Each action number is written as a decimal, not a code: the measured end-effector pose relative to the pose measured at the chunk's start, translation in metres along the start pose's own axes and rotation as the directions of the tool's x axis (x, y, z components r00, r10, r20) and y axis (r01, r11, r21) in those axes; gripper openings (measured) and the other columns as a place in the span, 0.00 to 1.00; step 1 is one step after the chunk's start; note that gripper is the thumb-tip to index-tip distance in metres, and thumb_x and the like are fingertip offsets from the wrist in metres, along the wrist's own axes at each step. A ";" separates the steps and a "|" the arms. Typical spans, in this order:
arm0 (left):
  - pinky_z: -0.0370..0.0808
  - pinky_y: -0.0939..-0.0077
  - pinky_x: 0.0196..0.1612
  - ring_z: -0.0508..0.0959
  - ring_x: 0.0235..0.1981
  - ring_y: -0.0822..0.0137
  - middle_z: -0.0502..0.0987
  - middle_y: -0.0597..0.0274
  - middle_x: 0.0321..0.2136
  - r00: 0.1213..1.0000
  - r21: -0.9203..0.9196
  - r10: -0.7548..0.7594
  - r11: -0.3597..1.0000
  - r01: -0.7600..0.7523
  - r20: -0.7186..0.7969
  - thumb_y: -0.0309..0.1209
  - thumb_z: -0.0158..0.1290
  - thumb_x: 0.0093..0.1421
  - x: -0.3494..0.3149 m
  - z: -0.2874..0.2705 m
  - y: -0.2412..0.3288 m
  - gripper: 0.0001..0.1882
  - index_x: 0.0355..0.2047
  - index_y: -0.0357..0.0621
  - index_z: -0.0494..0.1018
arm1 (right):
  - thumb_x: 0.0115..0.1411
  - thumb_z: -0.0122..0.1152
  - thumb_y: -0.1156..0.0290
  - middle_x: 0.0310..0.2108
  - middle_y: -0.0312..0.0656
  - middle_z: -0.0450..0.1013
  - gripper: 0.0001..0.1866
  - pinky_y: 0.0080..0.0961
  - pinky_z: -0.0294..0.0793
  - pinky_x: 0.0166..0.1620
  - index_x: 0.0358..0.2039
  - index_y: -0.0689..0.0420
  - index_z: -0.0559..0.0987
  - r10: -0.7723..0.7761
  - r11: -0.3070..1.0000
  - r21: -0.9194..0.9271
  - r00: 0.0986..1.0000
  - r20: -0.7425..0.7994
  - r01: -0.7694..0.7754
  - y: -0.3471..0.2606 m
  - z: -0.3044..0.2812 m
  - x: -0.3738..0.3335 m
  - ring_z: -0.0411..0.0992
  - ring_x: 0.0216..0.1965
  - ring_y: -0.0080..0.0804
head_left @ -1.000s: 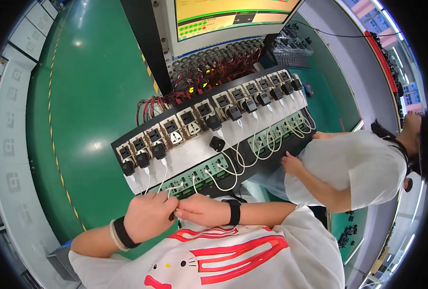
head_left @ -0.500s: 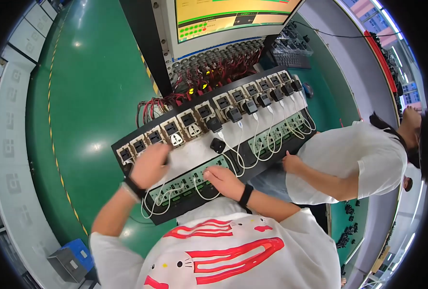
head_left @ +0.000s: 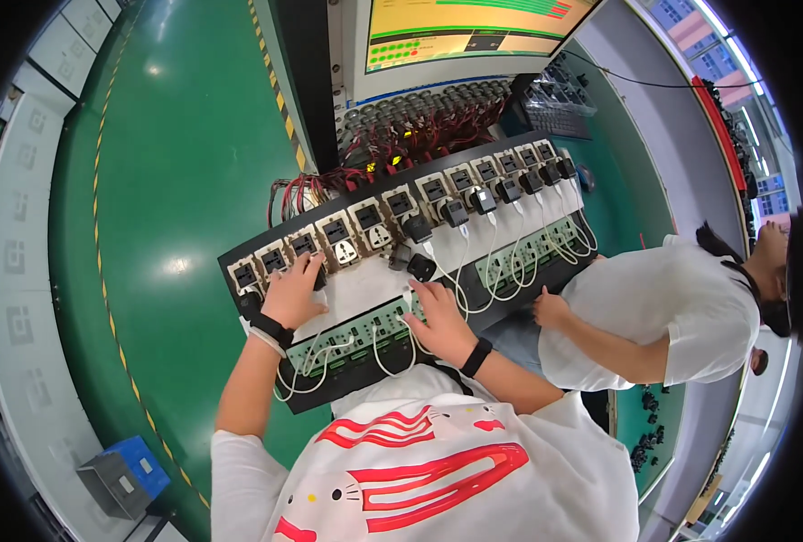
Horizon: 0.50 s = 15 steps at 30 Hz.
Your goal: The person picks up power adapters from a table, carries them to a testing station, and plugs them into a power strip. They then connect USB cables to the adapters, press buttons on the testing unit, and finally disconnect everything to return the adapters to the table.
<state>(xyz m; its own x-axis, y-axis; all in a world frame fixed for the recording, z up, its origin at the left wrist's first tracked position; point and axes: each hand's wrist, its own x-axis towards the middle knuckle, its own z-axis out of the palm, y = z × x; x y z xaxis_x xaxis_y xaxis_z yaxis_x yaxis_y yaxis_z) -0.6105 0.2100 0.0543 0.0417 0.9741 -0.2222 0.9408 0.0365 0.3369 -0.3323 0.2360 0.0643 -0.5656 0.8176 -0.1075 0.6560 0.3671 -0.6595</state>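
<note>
A long black test panel [head_left: 365, 373] carries a row of universal sockets [head_left: 368, 215] along its far side. Green circuit boards [head_left: 334, 337] with white cables run along its near side. At the left part of the socket row is my left hand [head_left: 295, 294], its fingers closed around a black power adapter [head_left: 319, 279], mostly hidden. My right hand [head_left: 439, 323] is over the green boards, pinching a white cable plug [head_left: 408, 296]. Just beyond it a black adapter [head_left: 421, 266] lies loose on the white strip, with another dark, blurred adapter [head_left: 401, 257] beside it.
Several black adapters [head_left: 483, 199] with white cables fill the right-hand sockets. Behind the panel are red wiring [head_left: 429, 140] and a lit monitor [head_left: 474, 32]. A co-worker [head_left: 618, 316] stands close on the right. A grey and blue bin [head_left: 117, 483] sits lower left.
My left hand has moved slightly right along the sockets. My right hand has risen and now pinches a cable plug. A second dark adapter shows beside the loose one. The view has shifted a little.
</note>
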 end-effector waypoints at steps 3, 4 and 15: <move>0.66 0.54 0.52 0.69 0.50 0.47 0.64 0.50 0.54 1.000 -0.002 0.019 1.000 -0.019 -0.001 0.32 0.64 0.41 -0.003 0.007 -0.007 0.37 0.53 0.43 0.63 | 0.54 0.56 0.68 0.47 0.53 0.63 0.26 0.38 0.62 0.52 0.53 0.62 0.64 -0.110 0.991 0.079 0.994 -0.014 0.111 -0.023 -0.004 0.006 0.61 0.48 0.51; 0.68 0.56 0.49 0.70 0.48 0.48 0.65 0.50 0.52 1.000 -0.045 0.021 0.999 -0.020 0.021 0.31 0.63 0.42 0.001 0.005 -0.012 0.33 0.50 0.43 0.65 | 0.54 0.56 0.69 0.44 0.52 0.64 0.25 0.37 0.62 0.51 0.52 0.61 0.65 -0.147 0.985 0.090 0.989 0.003 0.146 -0.031 -0.005 0.007 0.62 0.46 0.50; 0.73 0.63 0.38 0.75 0.34 0.54 0.70 0.58 0.40 0.927 0.193 0.346 0.909 -0.369 0.144 0.21 0.48 0.49 0.017 -0.007 -0.025 0.17 0.40 0.50 0.72 | 0.56 0.56 0.68 0.41 0.49 0.66 0.18 0.30 0.67 0.47 0.47 0.60 0.70 -0.170 0.973 0.177 0.979 0.112 0.148 -0.032 0.006 -0.003 0.66 0.42 0.44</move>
<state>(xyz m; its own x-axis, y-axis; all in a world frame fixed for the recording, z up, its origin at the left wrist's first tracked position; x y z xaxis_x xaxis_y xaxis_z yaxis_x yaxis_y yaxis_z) -0.6362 0.2275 0.0486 0.4128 0.8836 -0.2211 0.9047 -0.3697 0.2119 -0.3546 0.2185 0.0811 -0.7213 0.6883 -0.0770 0.4659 0.3999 -0.7893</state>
